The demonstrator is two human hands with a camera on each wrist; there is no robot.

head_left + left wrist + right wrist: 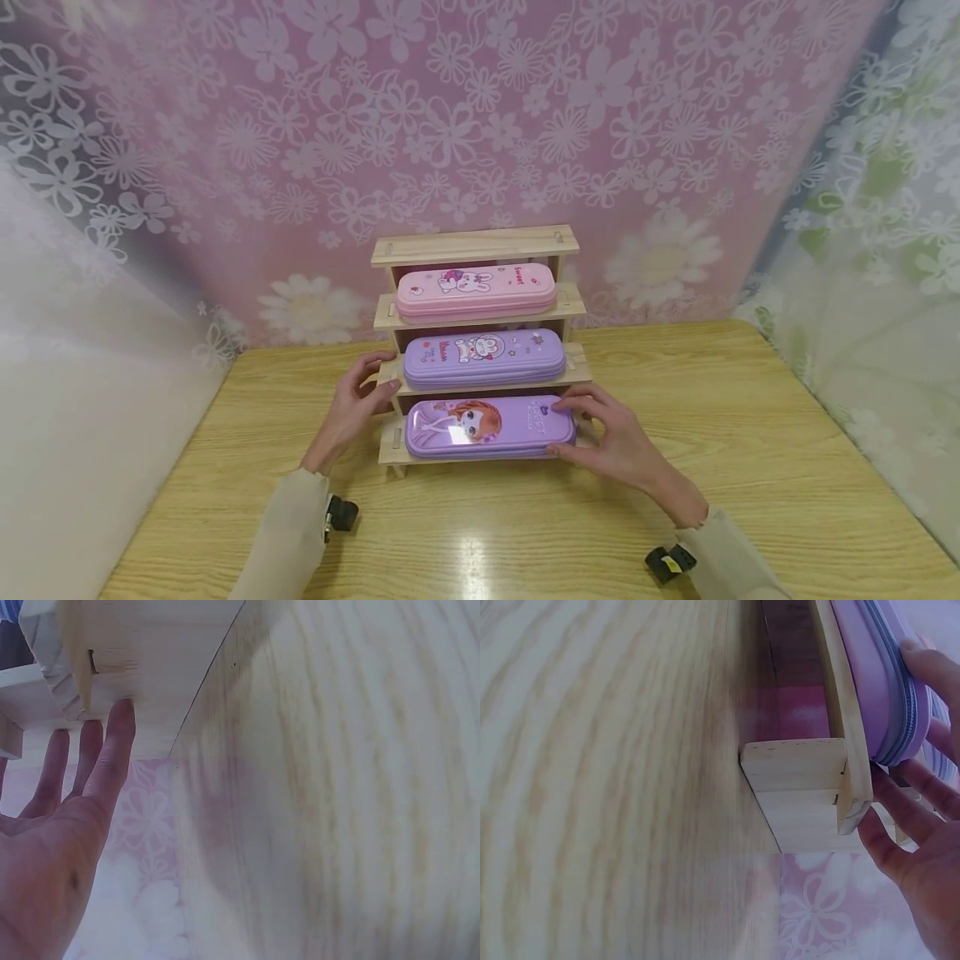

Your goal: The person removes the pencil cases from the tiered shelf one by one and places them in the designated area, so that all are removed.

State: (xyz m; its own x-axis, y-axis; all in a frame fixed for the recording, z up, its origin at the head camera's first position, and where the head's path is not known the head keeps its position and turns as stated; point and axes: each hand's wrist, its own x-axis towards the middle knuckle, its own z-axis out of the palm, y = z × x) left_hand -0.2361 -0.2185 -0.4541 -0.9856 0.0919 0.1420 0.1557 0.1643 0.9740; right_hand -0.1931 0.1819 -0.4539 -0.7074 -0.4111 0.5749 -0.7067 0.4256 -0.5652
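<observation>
A stepped wooden rack (480,243) bears three pencil cases: a pink one with a rabbit (477,292) on the upper tier, a purple one with a rabbit astronaut (517,354) in the middle, and a glossy purple one with a girl (517,421) on the lowest. My right hand (618,437) pinches the lowest case by its right end, thumb at the front edge and forefinger on the lid. At the rack's left side, my left hand (356,406) grips the end of the middle shelf. In the left wrist view, several fingers (112,761) reach up against the wood.
The rack stands on a wood-grain table (480,517), close to a pink flowered backdrop (480,150) along the rear edge. Pale flowered cloth (885,333) hangs at the right side. Small black cameras (342,512) sit at both wrists.
</observation>
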